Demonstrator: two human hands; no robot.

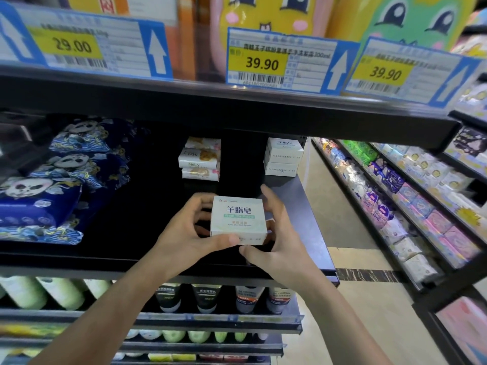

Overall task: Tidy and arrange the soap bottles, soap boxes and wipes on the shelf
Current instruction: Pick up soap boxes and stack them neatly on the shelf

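Observation:
A white soap box point(238, 219) with green print is held between both hands just above the front of the black shelf point(303, 206). My left hand point(189, 230) grips its left side, thumb along the front edge. My right hand point(274, 233) grips its right side, fingers curled behind it. At the back of the shelf stands a stack of three matching white soap boxes point(283, 156). To their left is a stack of three white and orange soap packs point(200, 159). Blue wipes packs point(52, 196) with panda faces lie stacked at the left.
Price tags point(263, 63) hang on the shelf edge above, under yellow and green cartoon bottles point(268, 14). Below are tubes point(208, 296) and pale green bottles point(39, 291). A second rack point(395, 193) with packaged goods runs along the right, across a tiled aisle.

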